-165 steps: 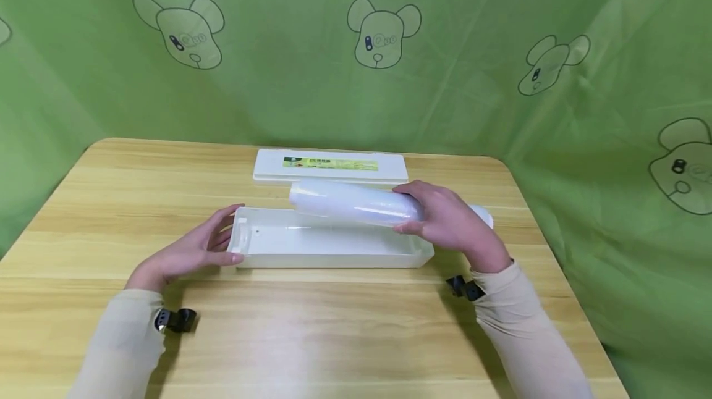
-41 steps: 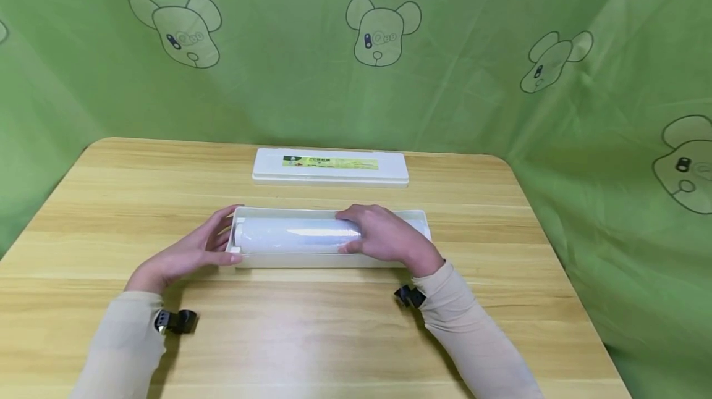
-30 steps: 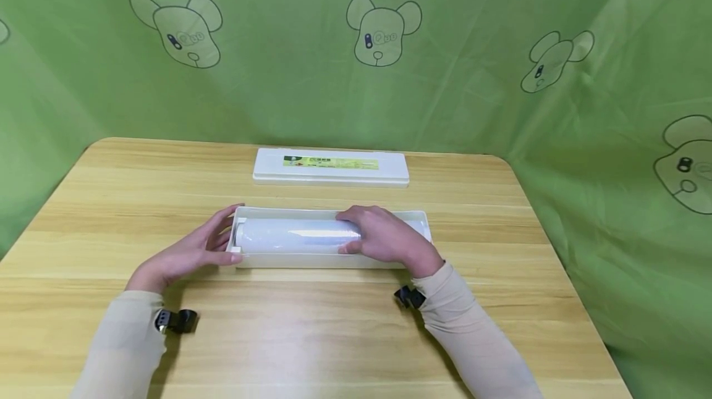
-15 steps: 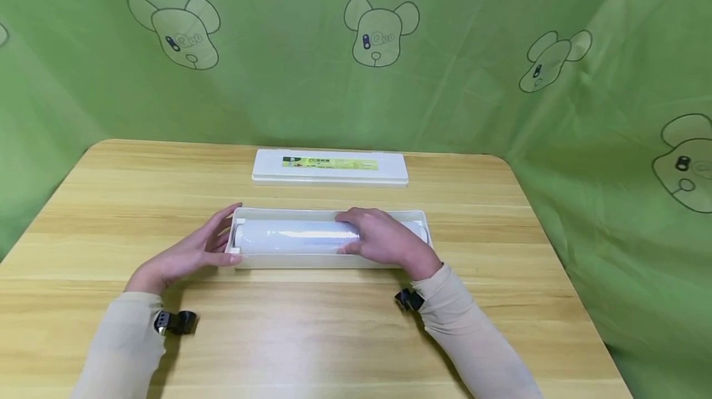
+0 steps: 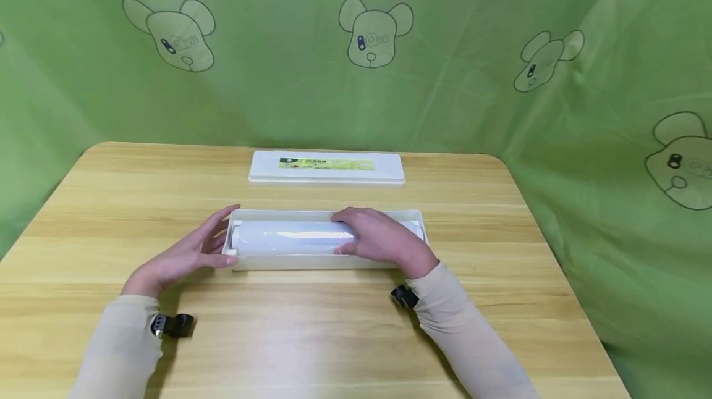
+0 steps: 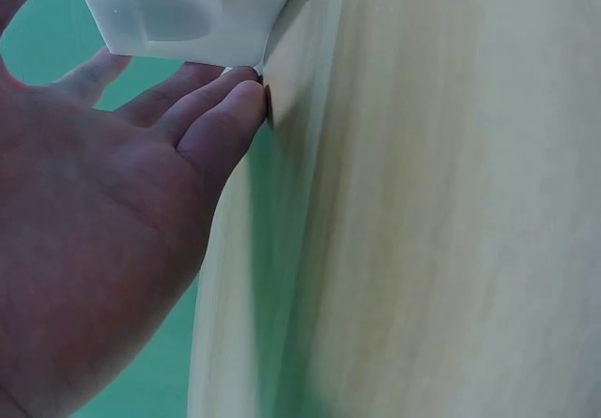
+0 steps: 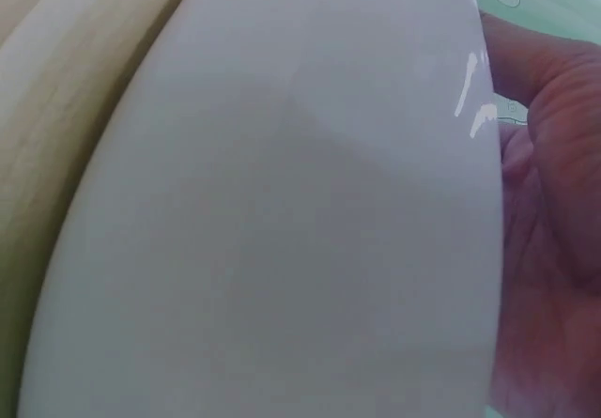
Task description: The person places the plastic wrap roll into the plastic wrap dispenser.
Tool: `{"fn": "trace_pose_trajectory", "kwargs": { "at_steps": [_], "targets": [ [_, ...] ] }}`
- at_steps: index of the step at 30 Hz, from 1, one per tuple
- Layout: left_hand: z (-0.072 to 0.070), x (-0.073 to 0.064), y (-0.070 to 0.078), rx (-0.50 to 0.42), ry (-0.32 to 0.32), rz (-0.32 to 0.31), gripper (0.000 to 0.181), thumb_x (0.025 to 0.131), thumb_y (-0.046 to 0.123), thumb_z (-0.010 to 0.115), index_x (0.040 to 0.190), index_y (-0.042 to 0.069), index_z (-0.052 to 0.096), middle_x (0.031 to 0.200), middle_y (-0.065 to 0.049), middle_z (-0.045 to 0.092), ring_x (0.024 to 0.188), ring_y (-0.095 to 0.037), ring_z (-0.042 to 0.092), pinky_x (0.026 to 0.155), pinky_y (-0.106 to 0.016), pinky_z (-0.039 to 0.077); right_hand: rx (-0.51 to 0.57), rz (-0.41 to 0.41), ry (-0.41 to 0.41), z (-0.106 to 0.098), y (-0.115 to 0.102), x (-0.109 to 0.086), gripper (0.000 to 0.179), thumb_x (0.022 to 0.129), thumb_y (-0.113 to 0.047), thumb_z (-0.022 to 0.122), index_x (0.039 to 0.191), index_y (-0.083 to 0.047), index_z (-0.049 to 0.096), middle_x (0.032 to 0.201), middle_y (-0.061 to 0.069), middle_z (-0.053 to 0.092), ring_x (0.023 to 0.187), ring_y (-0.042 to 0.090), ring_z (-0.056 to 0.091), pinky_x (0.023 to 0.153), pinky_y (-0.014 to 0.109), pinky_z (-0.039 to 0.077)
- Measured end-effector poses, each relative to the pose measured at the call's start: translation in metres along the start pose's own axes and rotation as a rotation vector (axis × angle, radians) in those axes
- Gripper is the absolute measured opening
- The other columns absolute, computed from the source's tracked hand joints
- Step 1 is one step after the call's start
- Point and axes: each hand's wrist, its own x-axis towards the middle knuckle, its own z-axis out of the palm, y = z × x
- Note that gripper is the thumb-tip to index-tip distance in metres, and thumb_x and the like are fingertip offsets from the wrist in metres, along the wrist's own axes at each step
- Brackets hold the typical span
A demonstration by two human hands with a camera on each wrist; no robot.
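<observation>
A long white plastic box [image 5: 311,262] lies lidless in the middle of the table. Inside it, lengthwise, sits a shiny roll of cling film [image 5: 278,238], its two pale ends near the box's end walls. My left hand [image 5: 186,256] holds the box's left end, thumb at the front corner and fingers behind; the left wrist view shows the fingers under that end wall [image 6: 178,14]. With my right hand [image 5: 384,239] I grip the roll right of its middle, thumb in front and fingers over the back. In the right wrist view the box's front wall [image 7: 282,202] hides the roll.
The white lid [image 5: 334,176] with a green and yellow label lies behind the box, near the far edge of the wooden table [image 5: 311,337]. A green curtain [image 5: 278,96] with printed bear heads hangs behind and at both sides.
Several seconds ago my right hand held the roll tilted over the box's right side; it moved left and down and the roll lies inside now. The left hand kept its place throughout.
</observation>
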Motion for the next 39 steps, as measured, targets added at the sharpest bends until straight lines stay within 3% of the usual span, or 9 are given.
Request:
{"fn": "trace_pose_trajectory", "kwargs": {
  "at_steps": [12, 19, 29, 34, 39],
  "targets": [
    [-0.002, 0.001, 0.000, -0.006, -0.004, -0.003, 0.098, 0.088, 0.016, 0.073, 0.159, 0.021, 0.005, 0.160, -0.026, 0.006, 0.142, -0.047, 0.016, 0.113, -0.049, 0.020, -0.098, -0.012, 0.034, -0.007, 0.001, -0.007, 0.054, 0.087, -0.042, 0.074, 0.131, -0.012, 0.063, 0.126, 0.001, 0.062, 0.116, 0.019, 0.057, 0.097, 0.039, 0.049],
    [-0.004, 0.004, 0.003, -0.017, -0.014, 0.005, 0.099, 0.086, 0.015, 0.074, 0.159, 0.018, 0.006, 0.160, -0.024, 0.009, 0.142, -0.045, 0.017, 0.113, -0.047, 0.021, -0.099, -0.030, 0.154, -0.011, 0.009, -0.015, 0.045, 0.092, -0.039, 0.068, 0.125, -0.009, 0.066, 0.120, 0.001, 0.064, 0.108, 0.019, 0.061, 0.088, 0.041, 0.054],
    [-0.003, 0.004, 0.001, -0.022, -0.005, -0.004, 0.100, 0.085, 0.015, 0.075, 0.158, 0.018, 0.007, 0.160, -0.024, 0.010, 0.143, -0.044, 0.018, 0.113, -0.047, 0.021, 0.067, -0.038, 0.183, -0.023, 0.025, -0.028, 0.040, 0.094, -0.032, 0.068, 0.126, -0.009, 0.063, 0.118, 0.001, 0.064, 0.110, 0.018, 0.059, 0.097, 0.039, 0.048],
    [-0.001, 0.004, 0.001, -0.040, -0.005, -0.004, 0.100, 0.085, 0.014, 0.075, 0.158, 0.017, 0.007, 0.160, -0.024, 0.010, 0.143, -0.043, 0.017, 0.114, -0.046, 0.020, 0.129, -0.026, 0.201, -0.031, 0.037, -0.035, 0.043, 0.093, -0.029, 0.070, 0.130, -0.008, 0.060, 0.124, 0.004, 0.062, 0.115, 0.022, 0.056, 0.099, 0.042, 0.047],
    [-0.001, 0.003, 0.001, -0.041, 0.002, 0.006, 0.101, 0.084, 0.013, 0.075, 0.158, 0.016, 0.007, 0.159, -0.024, 0.011, 0.144, -0.043, 0.015, 0.114, -0.045, 0.019, 0.260, -0.001, 0.222, -0.039, 0.053, -0.037, 0.047, 0.093, -0.026, 0.070, 0.133, -0.005, 0.057, 0.130, 0.008, 0.059, 0.120, 0.027, 0.053, 0.103, 0.044, 0.043]
  ]
}}
